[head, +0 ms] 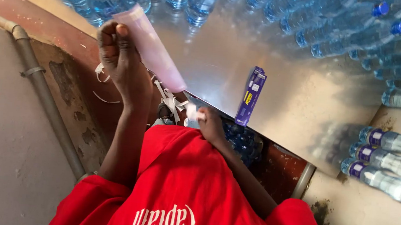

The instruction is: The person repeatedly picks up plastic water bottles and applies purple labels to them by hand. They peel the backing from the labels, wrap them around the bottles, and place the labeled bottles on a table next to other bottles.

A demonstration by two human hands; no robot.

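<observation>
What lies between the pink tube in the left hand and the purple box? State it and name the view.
Only bare shiny metal tabletop lies between the pink tube and the purple box, as the head view shows.

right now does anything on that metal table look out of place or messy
Mostly tidy. White scraps lie loose at the table edge near the hands, and some hang off it. The purple box stands upright near the edge. Nothing looks spilled or broken.
</observation>
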